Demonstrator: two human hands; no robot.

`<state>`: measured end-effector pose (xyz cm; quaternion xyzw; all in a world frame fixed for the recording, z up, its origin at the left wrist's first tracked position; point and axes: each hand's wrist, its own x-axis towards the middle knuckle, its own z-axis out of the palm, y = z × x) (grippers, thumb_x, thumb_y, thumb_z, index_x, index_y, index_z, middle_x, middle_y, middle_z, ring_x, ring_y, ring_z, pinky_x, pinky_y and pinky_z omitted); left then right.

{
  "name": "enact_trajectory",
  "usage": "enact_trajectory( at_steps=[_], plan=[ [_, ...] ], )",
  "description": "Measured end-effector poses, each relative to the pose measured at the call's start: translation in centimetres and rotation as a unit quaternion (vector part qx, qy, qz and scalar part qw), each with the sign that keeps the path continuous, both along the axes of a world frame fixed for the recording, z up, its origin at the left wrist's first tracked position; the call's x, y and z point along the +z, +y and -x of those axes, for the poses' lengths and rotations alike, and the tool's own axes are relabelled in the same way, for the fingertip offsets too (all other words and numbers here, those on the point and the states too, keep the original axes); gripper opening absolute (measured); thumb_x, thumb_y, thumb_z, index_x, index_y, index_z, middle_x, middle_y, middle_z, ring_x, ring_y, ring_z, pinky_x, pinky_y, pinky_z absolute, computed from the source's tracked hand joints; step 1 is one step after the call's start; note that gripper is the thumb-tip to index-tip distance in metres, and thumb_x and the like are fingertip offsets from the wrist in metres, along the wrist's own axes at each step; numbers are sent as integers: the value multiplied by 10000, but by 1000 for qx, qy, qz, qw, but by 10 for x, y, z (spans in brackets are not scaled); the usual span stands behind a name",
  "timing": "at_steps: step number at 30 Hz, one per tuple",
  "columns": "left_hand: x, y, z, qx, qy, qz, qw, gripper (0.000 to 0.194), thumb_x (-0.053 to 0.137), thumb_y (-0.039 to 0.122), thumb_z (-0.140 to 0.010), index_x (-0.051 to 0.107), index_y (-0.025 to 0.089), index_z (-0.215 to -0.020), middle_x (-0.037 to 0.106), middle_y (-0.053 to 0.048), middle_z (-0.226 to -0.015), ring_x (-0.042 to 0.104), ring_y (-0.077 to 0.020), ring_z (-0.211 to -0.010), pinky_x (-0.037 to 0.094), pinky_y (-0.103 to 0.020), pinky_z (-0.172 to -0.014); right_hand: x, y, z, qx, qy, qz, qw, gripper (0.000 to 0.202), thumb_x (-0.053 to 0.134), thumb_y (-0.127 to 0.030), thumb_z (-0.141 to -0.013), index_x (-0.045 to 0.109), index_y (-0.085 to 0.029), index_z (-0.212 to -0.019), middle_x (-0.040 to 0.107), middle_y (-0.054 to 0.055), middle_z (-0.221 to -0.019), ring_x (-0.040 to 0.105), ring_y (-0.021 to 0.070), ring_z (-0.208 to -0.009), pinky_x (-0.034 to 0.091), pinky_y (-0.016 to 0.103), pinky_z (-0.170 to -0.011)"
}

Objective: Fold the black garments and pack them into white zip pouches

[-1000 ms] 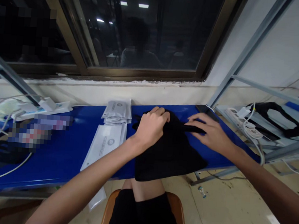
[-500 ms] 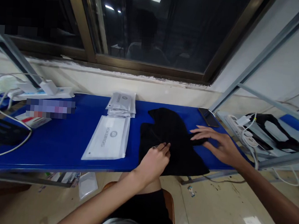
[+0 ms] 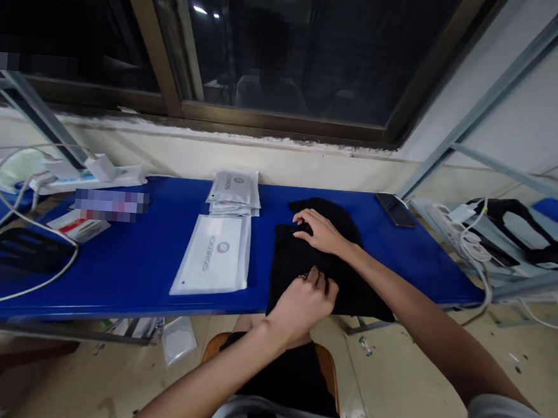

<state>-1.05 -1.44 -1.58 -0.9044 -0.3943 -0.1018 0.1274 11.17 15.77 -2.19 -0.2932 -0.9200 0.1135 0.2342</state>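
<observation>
A black garment lies partly folded on the blue table, its lower edge at the table's front. My left hand rests on its near part with curled fingers closed on the cloth; the fingertips are partly hidden. Farther up the garment, my right hand lies over its upper part, thumb and fingers bent and apart with black cloth showing between them. To the left is a white printed zip bag, lying flat. Behind it sits a stack of similar bags.
A phone lies at the table's back right. A power strip with chargers and a looping white cable occupy the left side. Metal frame posts stand at both ends. A second power strip is at the right.
My right hand has moved left from the garment's right side to its upper middle. The dark strip that stuck out at the right no longer shows. My left hand stays on the near part.
</observation>
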Motion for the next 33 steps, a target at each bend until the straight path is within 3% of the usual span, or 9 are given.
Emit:
enact_trajectory(
  at_steps=[2, 5, 8, 11, 13, 15, 21, 26, 33],
  plan=[
    [11, 9, 5, 17, -38, 12, 999, 159, 510, 94, -969, 625, 98, -1078, 696, -137, -1019, 667, -262, -1013, 566, -323, -702, -1, 1, 0, -43, -8, -20, 999, 369, 700, -396, -890, 568, -202, -1175, 632, 104, -1106, 582, 279, -1049, 466, 456, -966],
    [22, 30, 15, 36, -43, 12, 998, 180, 512, 49, -943, 640, 86, -1064, 671, -145, -1084, 629, -283, -1074, 569, -378, -795, 2, 4, 0, -100, -3, -36, 994, 566, 771, -499, -805, 548, -187, -1221, 596, 143, -1197, 563, 329, -1105, 460, 520, -982],
    [23, 47, 24, 9, -7, 49, 999, 178, 526, 33, -930, 679, 84, -1007, 686, -133, -1036, 631, -274, -1034, 562, -377, -800, 14, -7, -14, -136, 106, -36, 984, 476, 695, -468, -882, 548, -187, -1236, 586, 147, -1205, 595, 300, -1092, 506, 470, -948],
    [16, 55, 34, -3, -39, 81, 996, 220, 541, 56, -941, 710, 111, -1071, 711, -108, -1055, 634, -254, -1025, 563, -350, -778, 29, -40, -45, -68, 129, -36, 989, 204, 511, -270, -1001, 611, -213, -1170, 631, 102, -1133, 641, 215, -995, 540, 369, -885],
    [12, 61, 41, -24, -88, 104, 990, 262, 536, 49, -942, 727, 141, -1096, 731, -86, -1085, 641, -235, -1041, 567, -341, -821, 33, -67, -64, 27, 4, -55, 998, 278, 511, -169, -981, 634, -241, -1219, 659, 86, -1167, 637, 217, -1054, 529, 383, -932],
    [10, 68, 47, -56, -143, 131, 979, 301, 534, 23, -928, 747, 170, -1082, 748, -66, -1125, 650, -220, -1076, 564, -343, -889, 31, -86, -74, 56, -119, -108, 985, 417, 544, -101, -941, 617, -261, -1320, 649, 105, -1262, 610, 257, -1140, 515, 440, -961],
    [17, 89, 61, -86, -196, 188, 959, 275, 633, 57, -882, 748, 176, -1103, 754, -81, -1116, 652, -235, -1101, 550, -406, -968, 17, -80, -65, 75, -180, -226, 954, 390, 536, -70, -948, 690, -250, -1257, 675, 154, -1273, 637, 288, -1108, 533, 474, -895],
    [31, 85, 62, -55, -204, 104, 972, 353, 653, 198, -924, 618, 130, -1269, 644, -153, -1269, 485, -308, -1340, 443, -520, -1099, 40, -62, -65, 51, 88, -102, 989, 285, 554, -163, -974, 708, -241, -1200, 741, 61, -1176, 700, 197, -991, 566, 354, -892],
    [56, 49, 70, 0, -361, 172, 916, 450, 378, 343, -1074, 414, 270, -1517, 587, -92, -1412, 562, -232, -1295, 440, -412, -1108, 63, -90, -55, -80, 311, 144, 936, 259, 648, -326, -932, 718, -249, -1170, 710, 10, -905, 653, 135, -752, 502, 236, -640]
  ],
)
